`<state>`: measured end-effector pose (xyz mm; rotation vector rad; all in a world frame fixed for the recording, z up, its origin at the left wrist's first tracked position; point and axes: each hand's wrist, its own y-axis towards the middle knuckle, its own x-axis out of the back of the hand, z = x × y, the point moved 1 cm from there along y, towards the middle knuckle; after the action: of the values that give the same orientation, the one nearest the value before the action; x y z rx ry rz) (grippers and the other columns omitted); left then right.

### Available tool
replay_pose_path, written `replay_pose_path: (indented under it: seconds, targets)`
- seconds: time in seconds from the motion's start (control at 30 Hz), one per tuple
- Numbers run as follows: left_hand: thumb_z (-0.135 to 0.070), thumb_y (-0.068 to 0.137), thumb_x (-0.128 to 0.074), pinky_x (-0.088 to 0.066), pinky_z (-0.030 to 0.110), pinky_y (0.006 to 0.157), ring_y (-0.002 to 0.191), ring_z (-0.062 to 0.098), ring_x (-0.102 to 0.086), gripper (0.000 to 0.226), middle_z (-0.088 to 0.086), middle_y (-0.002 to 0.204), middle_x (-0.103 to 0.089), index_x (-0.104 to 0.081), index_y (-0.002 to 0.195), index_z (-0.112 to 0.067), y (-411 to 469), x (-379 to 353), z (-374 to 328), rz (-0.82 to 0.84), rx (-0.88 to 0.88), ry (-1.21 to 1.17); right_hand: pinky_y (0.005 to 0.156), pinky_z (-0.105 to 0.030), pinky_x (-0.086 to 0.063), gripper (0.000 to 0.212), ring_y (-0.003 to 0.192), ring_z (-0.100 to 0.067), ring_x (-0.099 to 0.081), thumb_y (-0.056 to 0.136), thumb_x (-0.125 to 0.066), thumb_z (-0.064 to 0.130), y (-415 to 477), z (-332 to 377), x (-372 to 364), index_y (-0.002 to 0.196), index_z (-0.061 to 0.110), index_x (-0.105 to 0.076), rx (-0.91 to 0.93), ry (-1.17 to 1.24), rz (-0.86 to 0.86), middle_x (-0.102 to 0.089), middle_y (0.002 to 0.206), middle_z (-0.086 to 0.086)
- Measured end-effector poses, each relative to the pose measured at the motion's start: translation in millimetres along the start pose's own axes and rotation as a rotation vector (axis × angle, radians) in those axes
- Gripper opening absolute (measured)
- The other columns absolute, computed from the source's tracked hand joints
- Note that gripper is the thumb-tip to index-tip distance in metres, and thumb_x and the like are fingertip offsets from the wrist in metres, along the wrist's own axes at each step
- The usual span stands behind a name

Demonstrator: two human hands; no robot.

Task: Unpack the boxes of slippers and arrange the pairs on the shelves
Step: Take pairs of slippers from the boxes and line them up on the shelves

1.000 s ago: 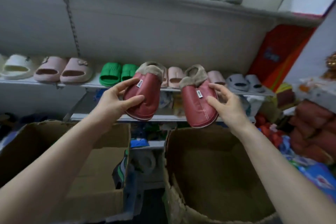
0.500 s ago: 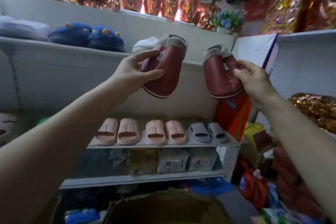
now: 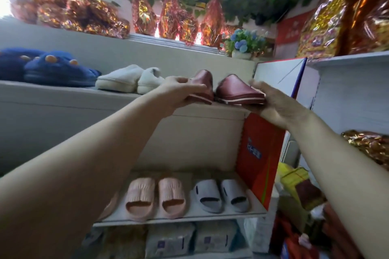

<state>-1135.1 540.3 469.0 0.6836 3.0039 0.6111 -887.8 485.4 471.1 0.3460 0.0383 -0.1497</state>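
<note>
Shop, shelves (image 3: 189,215) of displayed slippers (image 3: 154,197)

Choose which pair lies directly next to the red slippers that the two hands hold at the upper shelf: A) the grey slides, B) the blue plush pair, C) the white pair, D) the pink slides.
C: the white pair lies just left of the red slippers, which the left hand and the right hand hold at the upper shelf; the blue plush pair is farther left.

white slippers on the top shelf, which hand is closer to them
Left. The left hand grips one red slipper right beside the white slippers; the right hand grips the other red slipper farther right, with both red slippers in between.
</note>
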Motion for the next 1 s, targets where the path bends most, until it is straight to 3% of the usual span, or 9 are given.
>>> replay_pose_path:
  seconds: [0.07, 0.13, 0.2, 0.3, 0.37, 0.43, 0.5, 0.63, 1.0]
  targets:
    - [-0.013, 0.080, -0.077, -0.044, 0.007, 0.054, 0.060, -0.001, -0.059, 0.020, -0.006, 0.069, -0.066, -0.061, 0.092, -0.011, 12, -8, 9, 0.016, -0.073, 0.196, 0.093, -0.027, -0.054, 0.088, 0.104, -0.011, -0.065, 0.058, -0.088, 0.045, 7, -11, 11, 0.128, 0.006, -0.052, 0.058, -0.155, -0.033, -0.062, 0.121, -0.005]
    - [-0.025, 0.077, -0.080, -0.045, 0.014, 0.061, 0.071, 0.007, -0.059, 0.030, -0.007, 0.076, -0.063, -0.059, 0.095, -0.018, 23, -12, 22, -0.044, -0.177, 0.461, 0.104, -0.034, -0.048, 0.110, 0.116, -0.013, -0.061, 0.053, -0.082, 0.068, 11, -16, 14, 0.140, 0.010, -0.047, 0.133, -0.354, -0.100, -0.059, 0.134, -0.003]
    - [-0.051, 0.076, -0.071, -0.048, 0.029, 0.080, 0.092, 0.022, -0.060, 0.053, 0.003, 0.100, -0.064, -0.055, 0.118, -0.024, 35, -13, 36, -0.183, -0.277, 0.870, 0.105, -0.034, -0.044, 0.090, 0.120, -0.016, -0.059, 0.067, -0.062, 0.082, 18, -17, 13, 0.135, 0.023, -0.055, 0.204, -0.755, -0.160, -0.062, 0.132, 0.000]
    - [-0.054, 0.090, -0.052, -0.029, 0.041, 0.107, 0.122, 0.036, -0.043, 0.056, 0.011, 0.137, -0.050, -0.043, 0.141, -0.033, 42, -20, 46, -0.316, -0.449, 1.258, 0.098, -0.032, -0.039, 0.057, 0.128, -0.028, -0.050, 0.096, -0.044, 0.058, 32, -24, 4, 0.142, 0.024, -0.046, 0.282, -1.188, -0.241, -0.054, 0.141, -0.007]
    - [-0.047, 0.093, -0.052, -0.032, 0.039, 0.106, 0.126, 0.034, -0.041, 0.052, 0.009, 0.143, -0.046, -0.044, 0.143, -0.032, 43, -23, 50, -0.275, -0.529, 1.231, 0.102, -0.036, -0.037, 0.050, 0.130, -0.031, -0.046, 0.102, -0.039, 0.045, 45, -33, -3, 0.147, 0.023, -0.038, 0.356, -1.226, -0.235, -0.049, 0.144, -0.012]
    - [-0.048, 0.092, -0.055, -0.044, 0.037, 0.089, 0.117, 0.033, -0.051, 0.046, 0.004, 0.139, -0.048, -0.051, 0.136, -0.035, 49, -21, 55, -0.263, -0.552, 1.179, 0.104, -0.036, -0.034, 0.045, 0.131, -0.031, -0.044, 0.105, -0.033, 0.040, 58, -42, -7, 0.148, 0.026, -0.038, 0.370, -1.256, -0.203, -0.048, 0.145, -0.013]
    - [-0.051, 0.091, -0.055, -0.046, 0.037, 0.077, 0.108, 0.034, -0.057, 0.040, 0.004, 0.131, -0.052, -0.057, 0.128, -0.037, 56, -21, 56, -0.269, -0.533, 1.213, 0.103, -0.037, -0.034, 0.045, 0.131, -0.031, -0.044, 0.105, -0.030, 0.043, 68, -48, -8, 0.147, 0.029, -0.038, 0.341, -1.268, -0.177, -0.047, 0.145, -0.012]
    - [-0.052, 0.091, -0.052, -0.038, 0.033, 0.071, 0.109, 0.032, -0.056, 0.038, 0.004, 0.131, -0.053, -0.057, 0.126, -0.037, 66, -28, 54, -0.330, -0.459, 1.320, 0.106, -0.040, -0.034, 0.054, 0.132, -0.031, -0.042, 0.101, -0.034, 0.053, 79, -55, -9, 0.150, 0.031, -0.031, 0.342, -1.353, -0.108, -0.042, 0.148, -0.009]
    - [-0.040, 0.095, -0.050, -0.036, 0.038, 0.106, 0.143, 0.025, -0.024, 0.060, 0.007, 0.157, -0.026, -0.028, 0.150, -0.029, 47, -9, 74, -0.237, -0.485, 1.299, 0.107, -0.045, -0.036, 0.049, 0.129, -0.035, -0.041, 0.102, -0.038, 0.042, 57, -60, -19, 0.146, 0.021, -0.035, 0.434, -1.526, -0.175, -0.039, 0.142, -0.016]
